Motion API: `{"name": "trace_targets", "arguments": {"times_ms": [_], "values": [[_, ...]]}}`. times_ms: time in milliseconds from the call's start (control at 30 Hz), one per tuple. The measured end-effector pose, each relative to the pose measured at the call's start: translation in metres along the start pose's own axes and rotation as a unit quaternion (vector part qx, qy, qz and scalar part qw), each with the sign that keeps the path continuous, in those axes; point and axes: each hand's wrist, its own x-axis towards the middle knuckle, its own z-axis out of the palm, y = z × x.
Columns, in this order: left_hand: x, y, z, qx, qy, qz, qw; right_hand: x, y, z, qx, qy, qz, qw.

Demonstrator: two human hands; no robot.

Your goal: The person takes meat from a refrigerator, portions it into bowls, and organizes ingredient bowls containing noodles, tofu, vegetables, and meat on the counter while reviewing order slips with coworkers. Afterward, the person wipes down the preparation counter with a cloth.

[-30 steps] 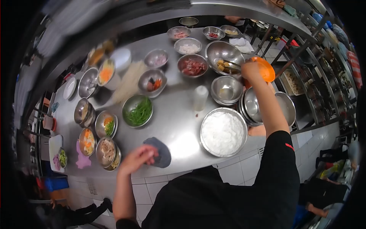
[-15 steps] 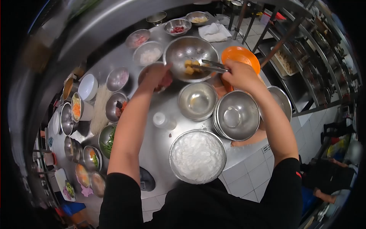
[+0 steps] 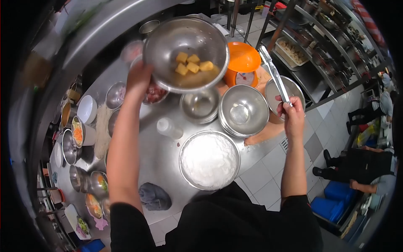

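Note:
My left hand (image 3: 140,80) grips the left rim of a large steel mixing bowl (image 3: 184,35), raised and tilted toward me. Several yellow cubes (image 3: 192,68) lie in its lower part with a little brownish liquid; what food they are I cannot tell. My right hand (image 3: 294,112) is closed around the lower end of metal tongs (image 3: 273,72), which point upward with nothing visible in their tips. Below the raised bowl sit a smaller steel bowl (image 3: 200,105) and a stack of steel bowls (image 3: 244,98). A bowl of white powder (image 3: 210,157) stands nearest my body.
An orange kitchen scale (image 3: 241,59) stands behind the stacked bowls. Raw meat (image 3: 155,93) shows below my left hand. A plastic bottle (image 3: 168,128) and grey cloth (image 3: 154,196) are on the steel table (image 3: 151,155). Ingredient bowls line the left; another person (image 3: 361,170) is at right.
My left hand has gripped the large bowl and lifted it leftward off the table. My right hand has drawn the tongs out of it, to the right, and turned them upright. The view has shifted.

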Motion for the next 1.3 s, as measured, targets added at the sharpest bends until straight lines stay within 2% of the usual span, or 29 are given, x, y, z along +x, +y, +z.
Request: {"name": "trace_targets", "arguments": {"times_ms": [33, 100, 267, 333, 467, 533, 600, 667, 700, 800, 833, 867, 933, 967, 1000, 1033, 1067, 1100, 1133, 1167, 1300], "values": [[-0.019, 0.017, 0.006, 0.014, 0.005, -0.010, 1.000, -0.013, -0.004, 0.006, 0.032, 0.017, -0.006, 0.999], [-0.031, 0.007, 0.011, 0.012, 0.017, 0.001, 1.000, -0.036, -0.012, 0.018, 0.080, 0.033, -0.018, 0.996], [-0.056, -0.002, 0.000, -0.017, 0.005, -0.012, 1.000, -0.081, -0.032, 0.023, 0.065, 0.027, 0.006, 0.997], [-0.063, -0.007, -0.005, -0.003, 0.031, 0.015, 0.999, -0.095, -0.036, 0.020, 0.020, 0.016, 0.018, 1.000], [-0.075, -0.016, -0.008, 0.108, 0.071, 0.061, 0.990, -0.108, -0.041, 0.008, 0.015, 0.011, 0.015, 1.000], [-0.079, -0.018, -0.002, 0.337, 0.070, 0.167, 0.924, -0.107, -0.038, -0.004, 0.014, 0.004, 0.013, 1.000], [-0.093, -0.013, 0.008, 0.337, 0.048, 0.152, 0.928, -0.102, -0.034, -0.020, 0.024, -0.002, 0.007, 1.000], [-0.098, -0.019, 0.019, 0.309, 0.095, 0.314, 0.893, -0.092, -0.032, -0.036, 0.029, -0.017, 0.009, 0.999], [-0.096, -0.025, 0.022, 0.343, 0.106, 0.386, 0.850, -0.088, -0.030, -0.044, 0.025, -0.020, 0.008, 0.999], [-0.105, -0.009, 0.032, 0.389, 0.112, 0.362, 0.840, -0.070, -0.025, -0.068, 0.020, -0.043, 0.011, 0.999], [-0.103, -0.005, 0.035, 0.385, 0.137, 0.393, 0.824, -0.061, -0.025, -0.074, -0.009, -0.049, 0.001, 0.999], [-0.100, -0.003, 0.039, 0.390, 0.139, 0.388, 0.824, -0.051, -0.025, -0.078, -0.039, -0.055, -0.010, 0.998], [-0.091, 0.006, 0.045, 0.359, 0.224, 0.303, 0.854, -0.024, -0.027, -0.074, -0.063, -0.071, -0.024, 0.995], [-0.082, 0.010, 0.046, 0.397, 0.249, 0.256, 0.846, -0.007, -0.027, -0.066, -0.069, -0.079, -0.028, 0.994], [-0.073, 0.013, 0.050, 0.397, 0.253, 0.254, 0.845, 0.012, -0.025, -0.053, -0.100, -0.097, -0.054, 0.989], [-0.069, 0.025, 0.058, 0.276, 0.250, 0.134, 0.918, 0.033, -0.023, -0.035, -0.131, -0.114, -0.082, 0.981], [-0.062, 0.033, 0.064, 0.144, 0.238, 0.011, 0.961, 0.055, -0.023, -0.012, -0.186, -0.127, -0.172, 0.959], [-0.046, 0.025, 0.068, 0.036, 0.240, -0.017, 0.970, 0.073, -0.025, 0.014, -0.237, -0.137, -0.260, 0.926], [-0.023, 0.001, 0.073, -0.072, 0.238, -0.043, 0.968, 0.084, -0.030, 0.040, -0.253, -0.164, -0.204, 0.931], [0.004, -0.029, 0.072, -0.147, 0.196, -0.065, 0.967, 0.094, -0.036, 0.065, -0.269, -0.189, -0.147, 0.933], [0.032, -0.060, 0.096, -0.229, 0.169, -0.124, 0.951, 0.133, -0.003, 0.138, -0.391, -0.223, -0.141, 0.882]]}}
